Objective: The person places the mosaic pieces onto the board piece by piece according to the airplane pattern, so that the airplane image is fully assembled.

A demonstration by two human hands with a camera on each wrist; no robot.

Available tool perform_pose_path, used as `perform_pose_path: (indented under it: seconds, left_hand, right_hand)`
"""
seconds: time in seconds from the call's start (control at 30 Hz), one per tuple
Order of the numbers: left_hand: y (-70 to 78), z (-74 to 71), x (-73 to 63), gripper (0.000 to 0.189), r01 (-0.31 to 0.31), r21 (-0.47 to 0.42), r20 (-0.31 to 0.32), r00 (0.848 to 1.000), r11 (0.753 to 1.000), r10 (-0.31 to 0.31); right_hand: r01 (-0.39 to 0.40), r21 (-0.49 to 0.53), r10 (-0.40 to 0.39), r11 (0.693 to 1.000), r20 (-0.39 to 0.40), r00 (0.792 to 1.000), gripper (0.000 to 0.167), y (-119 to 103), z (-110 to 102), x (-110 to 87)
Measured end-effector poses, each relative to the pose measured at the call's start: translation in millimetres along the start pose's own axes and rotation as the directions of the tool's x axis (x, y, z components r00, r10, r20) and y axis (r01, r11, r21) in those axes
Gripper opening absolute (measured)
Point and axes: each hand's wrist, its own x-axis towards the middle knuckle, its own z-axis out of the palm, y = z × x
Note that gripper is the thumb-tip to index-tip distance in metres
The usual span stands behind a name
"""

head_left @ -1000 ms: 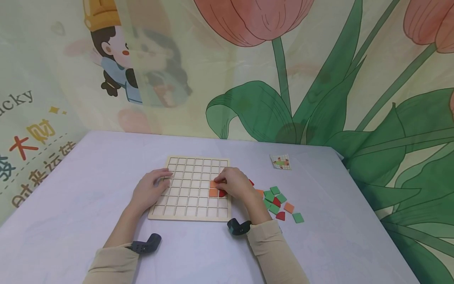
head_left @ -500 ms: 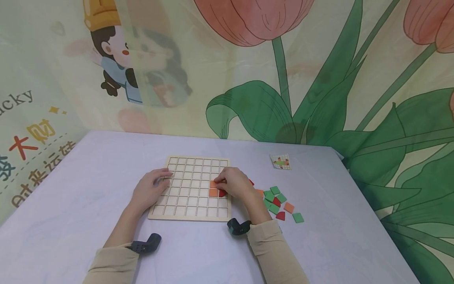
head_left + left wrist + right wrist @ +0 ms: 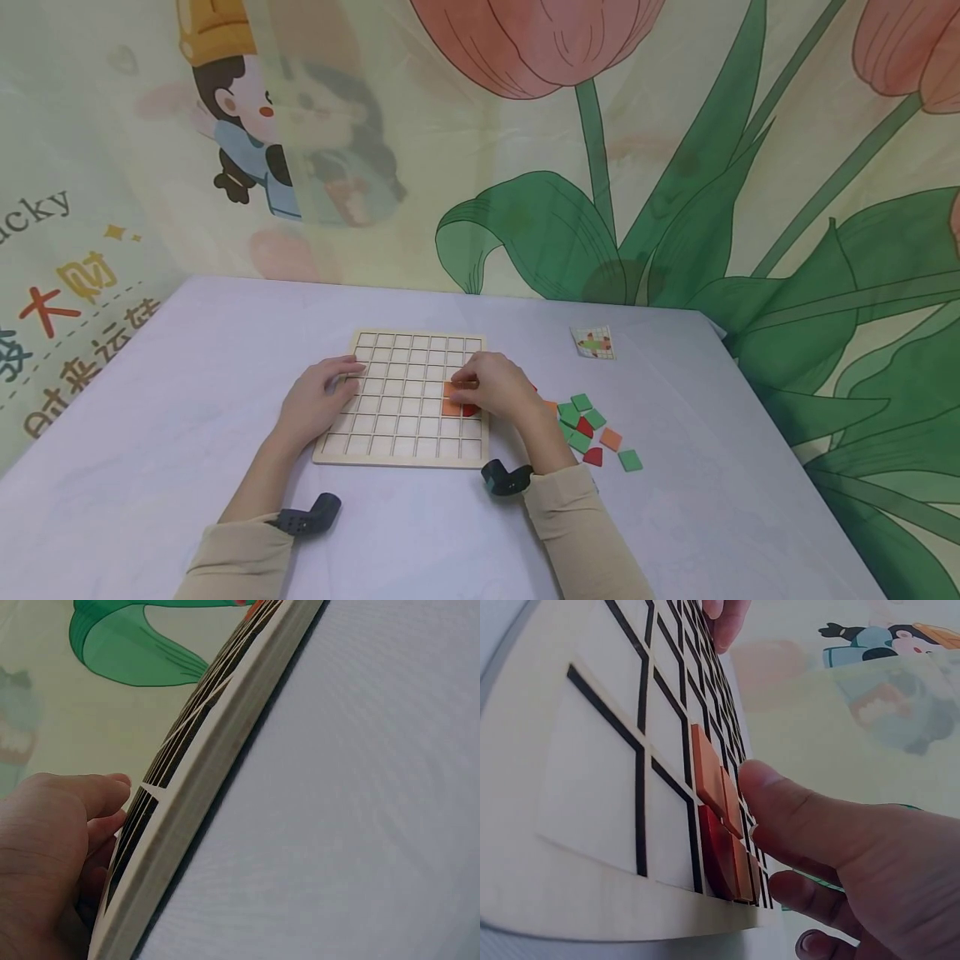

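A wooden grid board [image 3: 401, 457] lies on the white table. My left hand [image 3: 318, 402] rests at its left edge, fingertips over the rim; in the left wrist view that hand [image 3: 45, 847] is beside the board's side [image 3: 202, 787]. Over the board's right part, my right hand [image 3: 498, 387] has its fingertips at an orange tile [image 3: 449, 389]. Another orange tile [image 3: 451, 407] and a red curved tile [image 3: 470, 410] sit in cells just below. In the right wrist view, the thumb [image 3: 795, 802] lies close to the set tiles [image 3: 707, 769], with no tile visible between thumb and fingers. My palm hides some cells.
Right of the board are loose green tiles [image 3: 580, 442], red tiles [image 3: 593, 456] and orange tiles [image 3: 611, 439], partly behind my right forearm. A small pattern card [image 3: 593, 342] lies at the back right. A printed backdrop [image 3: 525, 208] stands behind the table.
My right fingertips have shifted very slightly over the orange tiles, covering more of the lower one. The left hand and the board have stayed in place.
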Motion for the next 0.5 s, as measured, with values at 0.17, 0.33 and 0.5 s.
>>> perform_pose_path:
  seconds: [0.17,0.33,0.5]
  left_hand:
    - [0.1,-0.5,0.3,0.035,-0.003,0.000,0.000,1.000,1.000,0.003]
    - [0.3,-0.6,0.6,0.035,-0.006,0.002,-0.002,1.000,1.000,0.006]
    - [0.3,-0.4,0.7,0.035,0.001,0.005,0.000,1.000,1.000,-0.001]
  right_hand:
    - [0.010,-0.020,-0.010,1.000,0.014,1.000,0.032,0.1,-0.1,-0.2]
    - [0.019,-0.021,-0.019,1.000,0.008,1.000,0.033,1.2,0.8,0.0]
    - [0.016,-0.024,-0.015,1.000,0.003,1.000,0.031,1.6,2.6,0.5]
